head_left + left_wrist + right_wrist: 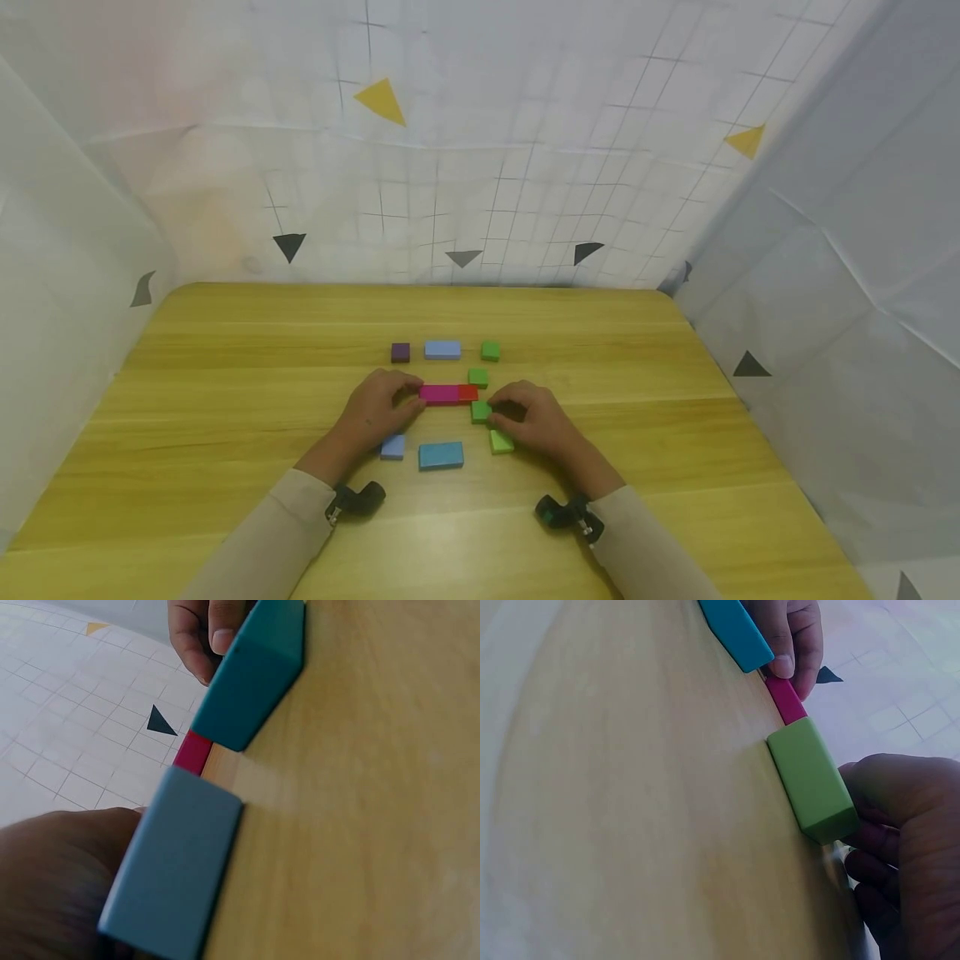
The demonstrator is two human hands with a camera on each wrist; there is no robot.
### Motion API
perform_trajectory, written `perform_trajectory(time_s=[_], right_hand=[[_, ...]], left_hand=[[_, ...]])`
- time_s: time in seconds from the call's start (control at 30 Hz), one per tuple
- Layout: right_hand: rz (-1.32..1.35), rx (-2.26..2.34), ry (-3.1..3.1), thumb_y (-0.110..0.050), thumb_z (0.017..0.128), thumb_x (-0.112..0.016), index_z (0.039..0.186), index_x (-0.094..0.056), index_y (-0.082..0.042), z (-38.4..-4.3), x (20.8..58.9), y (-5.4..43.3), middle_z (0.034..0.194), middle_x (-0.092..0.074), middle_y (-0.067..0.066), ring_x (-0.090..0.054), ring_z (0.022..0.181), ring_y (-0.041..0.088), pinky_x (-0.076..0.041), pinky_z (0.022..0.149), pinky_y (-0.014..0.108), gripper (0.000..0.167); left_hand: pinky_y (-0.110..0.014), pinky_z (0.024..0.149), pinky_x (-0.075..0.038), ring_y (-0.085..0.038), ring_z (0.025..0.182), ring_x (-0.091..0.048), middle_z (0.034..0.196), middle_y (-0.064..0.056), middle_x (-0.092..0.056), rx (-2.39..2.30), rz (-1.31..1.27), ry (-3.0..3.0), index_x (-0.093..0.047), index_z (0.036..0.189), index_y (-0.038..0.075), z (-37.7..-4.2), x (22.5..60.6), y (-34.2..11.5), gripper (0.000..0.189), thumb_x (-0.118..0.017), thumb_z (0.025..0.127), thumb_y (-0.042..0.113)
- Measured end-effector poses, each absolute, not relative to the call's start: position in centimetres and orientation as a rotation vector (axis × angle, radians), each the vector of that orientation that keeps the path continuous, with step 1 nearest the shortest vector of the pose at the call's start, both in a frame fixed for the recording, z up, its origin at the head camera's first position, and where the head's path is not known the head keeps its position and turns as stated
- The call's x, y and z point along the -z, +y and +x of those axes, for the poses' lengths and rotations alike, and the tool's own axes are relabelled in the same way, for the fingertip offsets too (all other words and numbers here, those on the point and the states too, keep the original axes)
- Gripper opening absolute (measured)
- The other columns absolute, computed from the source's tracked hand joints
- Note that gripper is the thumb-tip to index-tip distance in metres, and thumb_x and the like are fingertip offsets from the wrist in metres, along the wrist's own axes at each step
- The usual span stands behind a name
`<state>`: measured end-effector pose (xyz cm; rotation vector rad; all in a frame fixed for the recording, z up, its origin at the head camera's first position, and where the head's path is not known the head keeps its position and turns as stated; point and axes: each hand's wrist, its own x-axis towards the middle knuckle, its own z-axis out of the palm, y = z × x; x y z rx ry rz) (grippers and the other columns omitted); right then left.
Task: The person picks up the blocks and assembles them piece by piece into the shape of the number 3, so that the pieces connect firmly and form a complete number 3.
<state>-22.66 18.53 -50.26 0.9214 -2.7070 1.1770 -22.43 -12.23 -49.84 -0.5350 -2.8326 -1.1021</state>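
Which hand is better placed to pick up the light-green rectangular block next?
Probably the right hand: it lies right beside the light-green rectangular block. The left hand is farther off, at the opposite end of the magenta rectangular block.

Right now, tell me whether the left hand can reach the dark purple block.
Probably yes: the dark purple block sits just beyond the left hand, nothing visible between, though that hand holds the magenta block.
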Motion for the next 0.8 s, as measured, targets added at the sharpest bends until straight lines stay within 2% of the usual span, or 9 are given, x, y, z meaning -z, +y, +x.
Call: perform_trajectory(time_s=[0.37, 0.8], right_hand=[[0.940, -1.201, -2.693, -0.025, 0.089, -0.076, 0.108, -0.074, -0.016, -22.73, 50.46, 18.56, 0.109, -0.070, -0.009, -0.063, 0.105, 0.011, -0.053, 0.093, 0.036, 0.021], [0.867, -1.257, -2.705, -0.028, 0.092, -0.073, 0.115, -0.069, -0.010, -22.26, 50.31, 18.76, 0.112, -0.069, -0.006, -0.064, 0.107, 0.012, -0.053, 0.096, 0.039, 0.030]], left_hand=[[-0.042, 0.098, -0.049, -0.018, 0.110, -0.058, 0.117, 0.001, -0.069, 1.091, -0.525, -2.847, -0.070, 0.119, 0.016, -22.35, 49.72, -12.27, 0.033, -0.071, 0.092, 0.035], [-0.040, 0.095, -0.050, -0.016, 0.107, -0.057, 0.116, 0.003, -0.068, 1.112, -0.528, -2.835, -0.070, 0.119, 0.018, -22.24, 49.85, -12.21, 0.033, -0.070, 0.092, 0.036]])
